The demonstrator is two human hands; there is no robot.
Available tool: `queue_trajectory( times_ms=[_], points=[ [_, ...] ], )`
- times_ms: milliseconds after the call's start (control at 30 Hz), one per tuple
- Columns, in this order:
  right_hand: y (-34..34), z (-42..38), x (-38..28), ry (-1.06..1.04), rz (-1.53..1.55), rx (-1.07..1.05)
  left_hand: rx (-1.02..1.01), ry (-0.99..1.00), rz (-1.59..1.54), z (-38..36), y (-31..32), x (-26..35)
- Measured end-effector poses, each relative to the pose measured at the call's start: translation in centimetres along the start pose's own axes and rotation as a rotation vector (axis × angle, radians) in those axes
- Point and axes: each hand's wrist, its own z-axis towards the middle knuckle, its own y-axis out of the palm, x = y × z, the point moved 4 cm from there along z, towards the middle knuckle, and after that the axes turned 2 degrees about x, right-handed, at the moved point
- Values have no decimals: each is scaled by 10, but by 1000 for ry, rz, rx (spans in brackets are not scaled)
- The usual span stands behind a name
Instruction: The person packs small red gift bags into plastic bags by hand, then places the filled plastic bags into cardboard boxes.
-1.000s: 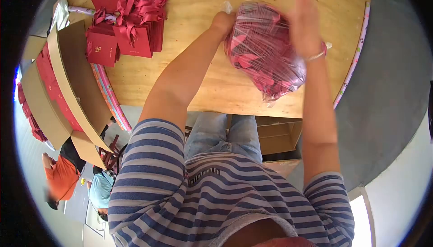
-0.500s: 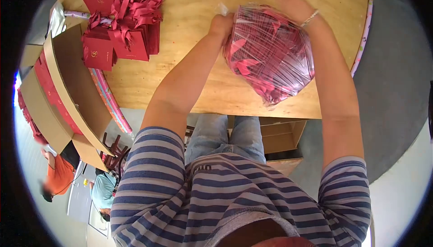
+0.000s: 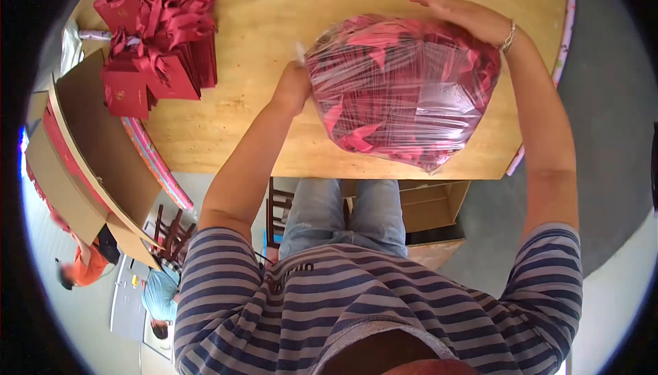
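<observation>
A clear plastic bag (image 3: 404,94), packed with red items and ribbons, lies on the wooden table in front of me. At its left side my left hand (image 3: 295,87) is closed on the plastic, with a tuft of film sticking out above it; most of its fingers are hidden. My right hand (image 3: 469,19) lies along the far right edge of the bag, open, its fingers stretched out flat to the left and the palm side against the plastic.
Red gift bags (image 3: 168,73) with ribbon handles stand in stacks at the table's far left. An open cardboard box (image 3: 113,128) is beside the table's left edge. Another box (image 3: 432,204) sits below the front edge. Two people (image 3: 161,293) are in the background at lower left.
The packed bag has turned and lies wider across the table. My left hand has moved left and nearer to me with its edge. My right hand has come down onto the far right side.
</observation>
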Motion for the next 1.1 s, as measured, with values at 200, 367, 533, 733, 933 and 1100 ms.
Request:
queue_trajectory(
  times_ms=[200,367,533,733,933,1100],
  points=[
    [65,3,32,-110,-252,-172,51,-59,206,-51,-61,-61],
    [80,4,33,-203,-316,-223,21,-187,236,-86,-50,-63],
    [134,30,50,-538,-205,-81,177,-262,-35,-98,-39,-76],
    [183,25,57,-515,-261,-313,-30,-258,-76,-147,-41,-96],
    [222,24,44,-571,-293,-299,52,-372,130,-153,-58,-115],
    [232,26,44,-509,-270,-445,11,-113,272,-157,-47,-112]
  ],
)
